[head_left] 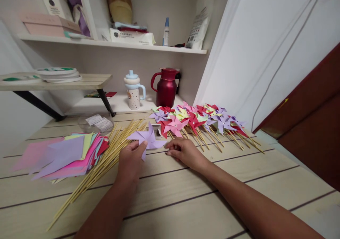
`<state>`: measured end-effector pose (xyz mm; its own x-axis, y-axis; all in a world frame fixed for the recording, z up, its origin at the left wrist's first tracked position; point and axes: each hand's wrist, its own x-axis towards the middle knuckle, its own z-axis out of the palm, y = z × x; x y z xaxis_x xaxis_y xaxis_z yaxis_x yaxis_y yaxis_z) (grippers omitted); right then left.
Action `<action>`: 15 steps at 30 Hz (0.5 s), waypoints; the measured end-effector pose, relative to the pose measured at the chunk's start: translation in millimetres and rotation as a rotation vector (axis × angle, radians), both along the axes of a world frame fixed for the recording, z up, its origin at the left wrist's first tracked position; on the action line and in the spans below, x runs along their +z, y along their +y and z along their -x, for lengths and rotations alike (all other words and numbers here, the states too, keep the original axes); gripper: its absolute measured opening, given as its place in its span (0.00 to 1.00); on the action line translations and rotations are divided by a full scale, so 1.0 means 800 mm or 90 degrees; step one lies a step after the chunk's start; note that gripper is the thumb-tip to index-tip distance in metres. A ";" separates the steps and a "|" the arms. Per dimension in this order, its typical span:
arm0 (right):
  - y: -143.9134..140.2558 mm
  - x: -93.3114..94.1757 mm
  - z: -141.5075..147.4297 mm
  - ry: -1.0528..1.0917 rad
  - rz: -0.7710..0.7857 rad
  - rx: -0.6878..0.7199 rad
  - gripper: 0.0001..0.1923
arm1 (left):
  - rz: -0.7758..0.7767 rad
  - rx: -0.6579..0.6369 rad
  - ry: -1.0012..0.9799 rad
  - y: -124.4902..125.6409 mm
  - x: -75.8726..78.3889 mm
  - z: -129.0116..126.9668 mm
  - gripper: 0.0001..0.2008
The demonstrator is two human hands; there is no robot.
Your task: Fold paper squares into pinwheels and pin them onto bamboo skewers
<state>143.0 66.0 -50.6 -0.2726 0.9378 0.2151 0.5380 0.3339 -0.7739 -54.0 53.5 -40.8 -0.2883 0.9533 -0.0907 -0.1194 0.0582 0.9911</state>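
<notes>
One lilac paper pinwheel [147, 138] sits at the centre of my work, pinched at its lower blade by my left hand [132, 160], thumb and fingers closed on the paper and holding it just above the plank table [186, 203]. It has no stick yet, so I judge I am between folding and mounting: the head is shaped and needs fixing to a skewer. That calls for keeping the blades gathered at the hub while a stick is drawn from the pile and lined up behind the centre (a loose pinch would let the folds spring open).

At three o'clock from the pinwheel, my right hand [184, 151] rests palm down on the table, fingers loosely curled toward the paper's right tip; it holds nothing that I can see, though the fingertips are partly hidden. Both forearms reach in from six o'clock, the right one slanting in from the lower right.

Bamboo skewers [101, 163] fan out at nine o'clock, just beside my left hand. Beyond them lies a stack of coloured paper squares [66, 154]. At one o'clock, finished pinwheels [198, 120] lie overlapping on their sticks, with a red jug [166, 86] behind them.
</notes>
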 end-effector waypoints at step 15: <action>-0.007 0.024 -0.010 -0.175 0.161 0.287 0.02 | 0.008 0.032 0.068 0.001 -0.003 -0.002 0.12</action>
<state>150.9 60.5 -31.2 -0.6703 0.7297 -0.1349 0.5784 0.3999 -0.7110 -52.0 54.0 -42.9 -0.3450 0.9361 -0.0687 -0.0169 0.0669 0.9976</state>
